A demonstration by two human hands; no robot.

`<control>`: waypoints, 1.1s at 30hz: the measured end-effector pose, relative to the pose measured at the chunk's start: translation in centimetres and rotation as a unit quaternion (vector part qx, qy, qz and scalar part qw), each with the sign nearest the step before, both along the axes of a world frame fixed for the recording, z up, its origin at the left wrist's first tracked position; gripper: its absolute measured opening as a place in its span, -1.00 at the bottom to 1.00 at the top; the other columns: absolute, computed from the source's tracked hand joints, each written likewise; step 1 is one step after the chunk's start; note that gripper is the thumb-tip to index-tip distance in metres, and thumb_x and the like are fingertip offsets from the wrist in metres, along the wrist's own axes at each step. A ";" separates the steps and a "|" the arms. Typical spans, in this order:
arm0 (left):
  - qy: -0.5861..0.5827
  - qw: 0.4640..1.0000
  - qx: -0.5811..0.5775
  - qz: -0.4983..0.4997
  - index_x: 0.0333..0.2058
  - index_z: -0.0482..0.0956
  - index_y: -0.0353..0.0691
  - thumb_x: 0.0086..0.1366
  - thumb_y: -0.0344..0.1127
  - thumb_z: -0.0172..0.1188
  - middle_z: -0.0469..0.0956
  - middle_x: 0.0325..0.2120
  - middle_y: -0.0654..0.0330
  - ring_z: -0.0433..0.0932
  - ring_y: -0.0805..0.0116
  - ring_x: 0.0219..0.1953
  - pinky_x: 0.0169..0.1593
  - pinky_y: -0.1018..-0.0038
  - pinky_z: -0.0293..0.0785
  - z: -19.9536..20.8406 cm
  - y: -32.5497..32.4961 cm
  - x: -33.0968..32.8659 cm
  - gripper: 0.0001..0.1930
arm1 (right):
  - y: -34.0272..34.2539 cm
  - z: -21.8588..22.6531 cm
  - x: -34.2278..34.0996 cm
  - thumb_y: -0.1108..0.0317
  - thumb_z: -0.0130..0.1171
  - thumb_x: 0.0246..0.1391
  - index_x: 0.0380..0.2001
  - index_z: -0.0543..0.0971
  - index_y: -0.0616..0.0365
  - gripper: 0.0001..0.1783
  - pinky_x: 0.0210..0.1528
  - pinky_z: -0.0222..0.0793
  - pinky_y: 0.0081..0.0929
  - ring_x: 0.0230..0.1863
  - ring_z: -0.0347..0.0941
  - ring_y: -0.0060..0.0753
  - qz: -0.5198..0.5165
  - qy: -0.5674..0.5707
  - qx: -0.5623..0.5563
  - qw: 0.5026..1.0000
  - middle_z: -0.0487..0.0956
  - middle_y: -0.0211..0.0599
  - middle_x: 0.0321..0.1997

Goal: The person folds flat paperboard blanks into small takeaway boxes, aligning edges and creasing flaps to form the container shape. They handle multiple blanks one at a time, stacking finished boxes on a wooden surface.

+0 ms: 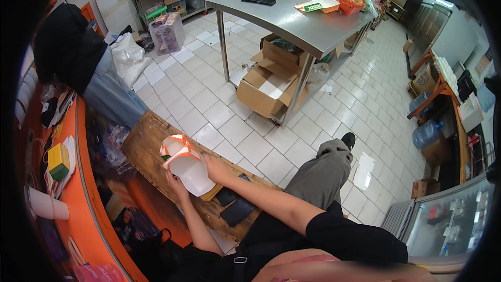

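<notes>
Over the wooden bench (148,136), both hands hold a folding paper food box (190,171), white inside with orange, white and green printing on its flaps. My left hand (176,184) grips its near left side, fingers closed on the wall. On the box's right side, my right hand (214,169) has its fingers bent around the edge. The box's top flaps stand partly raised at the far end. Below it, a yellowish flat edge (211,193) shows, perhaps more stacked board. Beside my right forearm lie a black wallet-like item (237,212) and another dark flat object (225,196).
An orange counter (86,214) runs along my left with a white cup (48,203) and a yellow-green box (58,162). A person (73,47) stands at the far left. Ahead is a steel table (292,18) with cardboard boxes (266,89) underneath. A glass-fronted cooler (449,219) stands right.
</notes>
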State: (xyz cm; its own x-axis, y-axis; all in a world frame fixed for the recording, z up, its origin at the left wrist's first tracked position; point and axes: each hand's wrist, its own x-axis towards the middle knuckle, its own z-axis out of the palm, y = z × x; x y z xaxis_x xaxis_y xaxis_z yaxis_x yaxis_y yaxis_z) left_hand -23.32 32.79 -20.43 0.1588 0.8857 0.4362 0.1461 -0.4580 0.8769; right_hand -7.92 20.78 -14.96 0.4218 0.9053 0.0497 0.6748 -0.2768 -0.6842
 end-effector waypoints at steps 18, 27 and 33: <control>-0.014 0.949 -0.282 -0.137 0.18 0.07 -0.22 0.16 -0.41 0.24 0.29 0.09 0.12 0.27 0.29 0.12 0.15 0.38 0.19 0.2 -3.3 -0.9 -0.33 | -4.9 -1.4 -2.8 0.18 0.04 0.11 0.25 -0.04 0.40 -0.20 0.04 0.30 -0.13 -0.01 0.37 0.24 -0.013 0.188 -0.049 0.981 0.37 0.38 0.01; 0.030 0.940 -0.334 -0.063 0.19 0.13 -0.35 0.14 -0.49 0.14 0.27 0.14 0.02 0.28 0.19 0.15 0.19 0.35 0.14 -3.2 -3.5 -1.3 -0.37 | -20.4 1.4 -3.7 0.23 0.08 0.18 0.26 0.10 0.22 -0.33 0.03 0.34 -0.53 -0.06 0.45 -0.44 0.096 0.383 0.073 0.916 0.51 -0.09 -0.02; -0.077 0.904 -0.402 -0.120 0.15 0.16 -0.39 0.04 -0.57 0.07 0.37 0.04 0.00 0.41 0.13 0.01 0.09 0.37 0.29 -3.1 -3.5 -1.7 -0.37 | -38.1 8.0 -2.0 0.40 0.01 0.21 0.11 0.35 0.32 -0.59 0.02 0.37 -0.53 -0.08 0.47 -0.47 -0.077 0.544 0.168 0.819 0.54 -0.15 -0.04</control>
State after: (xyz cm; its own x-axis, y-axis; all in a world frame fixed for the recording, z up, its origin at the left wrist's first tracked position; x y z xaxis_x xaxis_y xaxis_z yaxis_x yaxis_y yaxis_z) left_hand -25.03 29.31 -23.55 0.3813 0.8741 -0.3009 -0.0260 0.3355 0.9417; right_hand -9.97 -17.36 -6.92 0.4889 0.8501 -0.1958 -0.4093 0.0253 -0.9120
